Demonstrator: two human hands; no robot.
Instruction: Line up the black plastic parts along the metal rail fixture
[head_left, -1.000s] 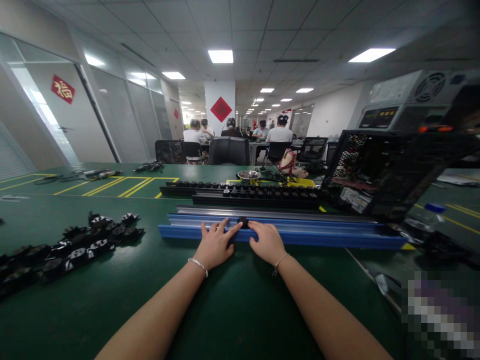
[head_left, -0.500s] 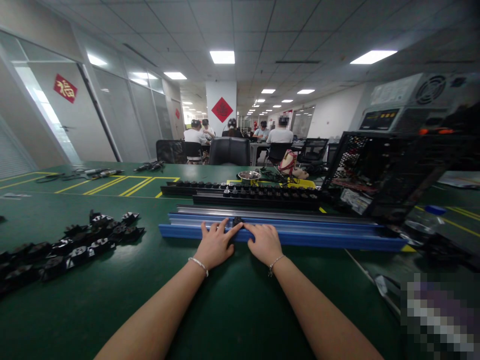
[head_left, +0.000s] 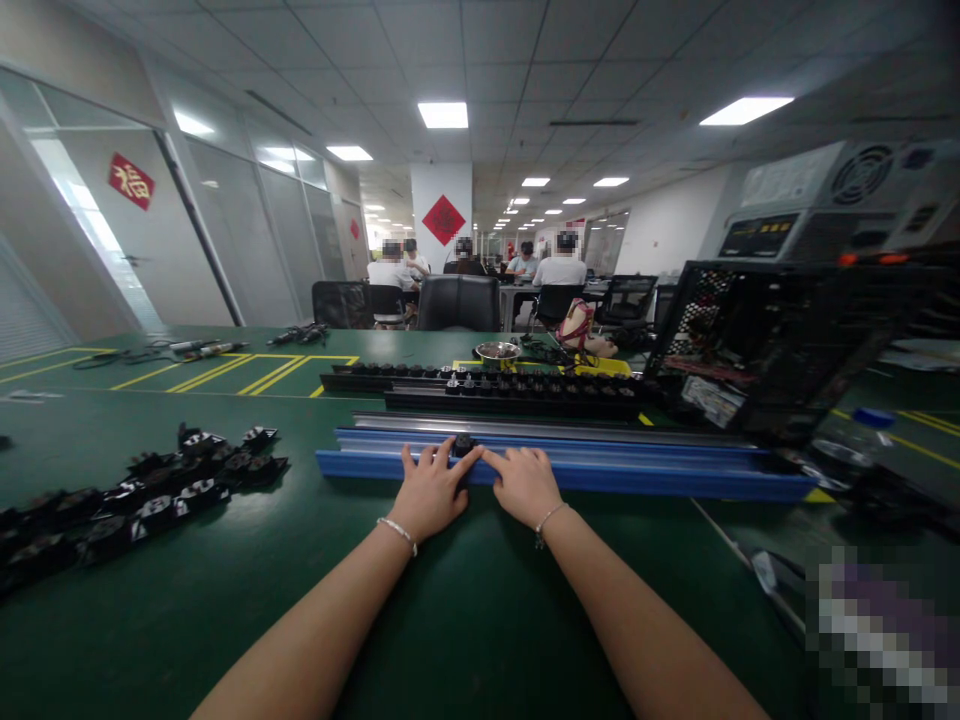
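Note:
A small black part (head_left: 463, 443) sits in the channel of a long blue rail (head_left: 660, 478), which lies across the green table. My left hand (head_left: 433, 487) rests at the rail with its fingers spread, and its fingers lie beside and in front of the black part. On the other side is my right hand (head_left: 526, 487), its index finger stretched toward the part and meeting the tip of my left index finger. The other right fingers are partly curled. Neither hand wraps round the part. Just behind the blue rail lies a silver-grey rail (head_left: 420, 421).
Several black socket-like parts (head_left: 157, 505) lie in rows at left. Black strips (head_left: 517, 398) holding several similar parts lie behind the rails, near a metal bowl (head_left: 498, 351). An open computer case (head_left: 780, 340) stands at right beside a bottle (head_left: 862, 435). People sit farther back.
The black part has shifted slightly left along the blue rail. My right index finger has moved a little left too, while my left hand has stayed nearly still.

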